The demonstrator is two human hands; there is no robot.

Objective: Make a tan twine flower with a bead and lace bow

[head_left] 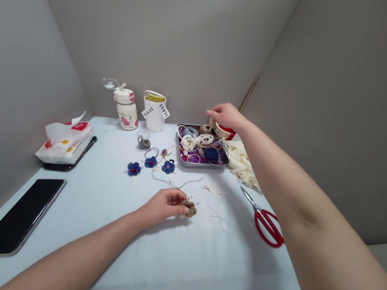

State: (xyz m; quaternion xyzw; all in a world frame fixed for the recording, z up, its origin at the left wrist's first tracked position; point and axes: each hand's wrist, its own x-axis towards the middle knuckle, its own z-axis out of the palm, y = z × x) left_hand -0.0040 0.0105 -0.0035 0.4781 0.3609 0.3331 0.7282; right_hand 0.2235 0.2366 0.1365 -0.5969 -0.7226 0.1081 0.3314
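Near the middle of the table, my left hand pinches a small brown fabric flower between thumb and fingers. My right hand is raised over the back of a metal tray, fingers drawn together; anything held in them is too small to make out. White cord, a navy yarn ball and other yarn lie in the tray. Three blue flowers with bead centres, one of them here, lie behind my left hand. A loose thin thread rests to its right.
Red-handled scissors lie on the right, by cream lace fabric. At the back stand a bottle and a white canister. A tissue pack and a dark tablet are on the left. Grey partitions enclose the table.
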